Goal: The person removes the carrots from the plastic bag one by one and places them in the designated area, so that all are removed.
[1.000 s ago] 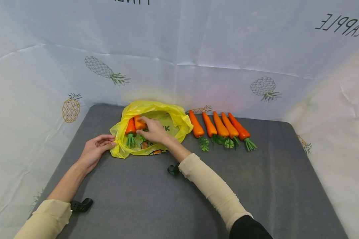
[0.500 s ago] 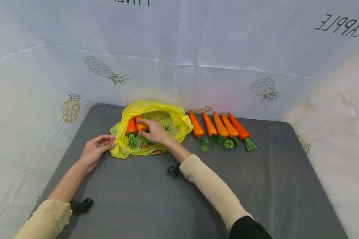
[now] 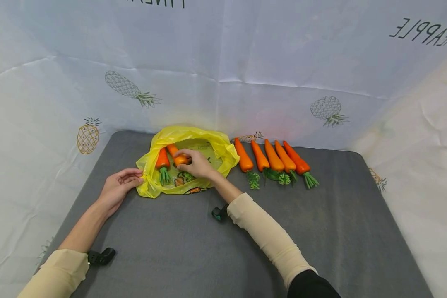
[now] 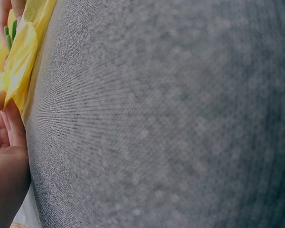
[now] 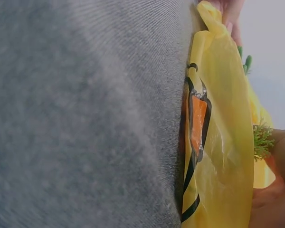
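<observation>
A yellow plastic bag (image 3: 171,133) lies with its mouth spread wide at the back left of the table. My left hand (image 3: 115,189) pinches its left edge between thumb and fingers, as the left wrist view also shows. Reaching into the mouth, my right hand (image 3: 199,164) grips an orange carrot (image 3: 178,158) by its thick end. The leafy green top (image 5: 262,141) of that carrot shows under the hand in the right wrist view. Left of it inside the bag lies a redder carrot (image 3: 163,159), its green stalks towards me.
Several more carrots (image 3: 260,156) lie side by side to the right of the bag, tips towards the back. The grey table (image 3: 193,252) meets a white pineapple-print cloth (image 3: 223,58) hanging behind it.
My right hand has shifted slightly right and towards me, and the carrot in it has turned so its thick end points right. My left hand stays at the bag's edge.
</observation>
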Demonstrator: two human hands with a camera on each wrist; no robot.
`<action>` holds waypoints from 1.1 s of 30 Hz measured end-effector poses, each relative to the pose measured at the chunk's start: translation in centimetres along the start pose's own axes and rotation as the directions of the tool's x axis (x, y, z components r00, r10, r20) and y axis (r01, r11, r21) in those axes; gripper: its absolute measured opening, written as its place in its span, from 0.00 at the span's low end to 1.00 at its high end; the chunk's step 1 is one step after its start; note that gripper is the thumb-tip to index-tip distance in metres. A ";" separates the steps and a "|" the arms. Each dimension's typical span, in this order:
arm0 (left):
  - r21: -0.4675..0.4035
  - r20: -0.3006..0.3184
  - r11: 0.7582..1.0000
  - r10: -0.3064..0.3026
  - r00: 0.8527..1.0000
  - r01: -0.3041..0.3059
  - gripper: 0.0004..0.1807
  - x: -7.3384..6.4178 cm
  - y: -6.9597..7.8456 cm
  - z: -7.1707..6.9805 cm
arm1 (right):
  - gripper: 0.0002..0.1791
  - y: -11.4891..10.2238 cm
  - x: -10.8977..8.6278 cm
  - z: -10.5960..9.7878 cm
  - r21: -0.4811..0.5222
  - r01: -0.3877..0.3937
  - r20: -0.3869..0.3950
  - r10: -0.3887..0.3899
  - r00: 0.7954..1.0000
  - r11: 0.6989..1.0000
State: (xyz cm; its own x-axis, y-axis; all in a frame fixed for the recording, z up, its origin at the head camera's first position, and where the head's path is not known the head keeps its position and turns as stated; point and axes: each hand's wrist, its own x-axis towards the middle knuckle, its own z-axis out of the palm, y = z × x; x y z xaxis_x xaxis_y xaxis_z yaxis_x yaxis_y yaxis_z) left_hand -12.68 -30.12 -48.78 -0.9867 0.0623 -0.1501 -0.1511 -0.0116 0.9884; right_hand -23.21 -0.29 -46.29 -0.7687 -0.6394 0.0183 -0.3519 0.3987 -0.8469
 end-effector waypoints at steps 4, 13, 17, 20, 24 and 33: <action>0.001 -0.002 1.000 0.003 1.000 -0.003 0.16 0.0 0.0 0.0 | 0.20 0.1 -0.1 -0.2 0.040 -0.017 0.002 0.017 1.000 0.999; 0.035 -0.008 0.999 -0.007 1.000 0.007 0.17 0.1 0.1 0.1 | 0.20 0.0 -0.6 -0.9 0.210 -0.067 0.012 0.066 0.998 0.975; 0.020 -0.002 1.000 -0.006 1.000 0.006 0.18 0.0 0.1 0.1 | 0.20 -0.3 -1.3 -1.6 0.226 -0.071 0.016 0.070 0.997 0.971; 0.018 0.002 1.000 -0.008 1.000 0.008 0.18 0.0 0.2 0.1 | 0.19 -0.5 -1.8 -2.1 0.195 -0.050 0.021 0.047 0.999 0.980; 0.019 0.007 1.000 -0.013 1.000 0.013 0.16 0.0 0.2 0.1 | 0.18 -0.8 -2.5 -2.9 0.130 -0.015 0.040 0.009 0.999 0.991; 0.019 -0.003 1.000 -0.025 1.000 0.025 0.14 -0.1 0.2 0.2 | 0.18 -1.8 -5.0 -5.4 0.048 0.051 0.134 -0.057 0.989 0.998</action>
State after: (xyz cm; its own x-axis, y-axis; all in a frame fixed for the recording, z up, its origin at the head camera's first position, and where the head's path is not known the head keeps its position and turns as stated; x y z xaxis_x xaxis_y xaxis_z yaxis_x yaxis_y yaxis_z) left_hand -12.56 -29.91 -48.56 -0.9828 0.0597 -0.1747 -0.1745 0.0088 0.9846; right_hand -21.60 5.77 -41.92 -0.6692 -0.7430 -0.0050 -0.3642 0.3339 -0.8694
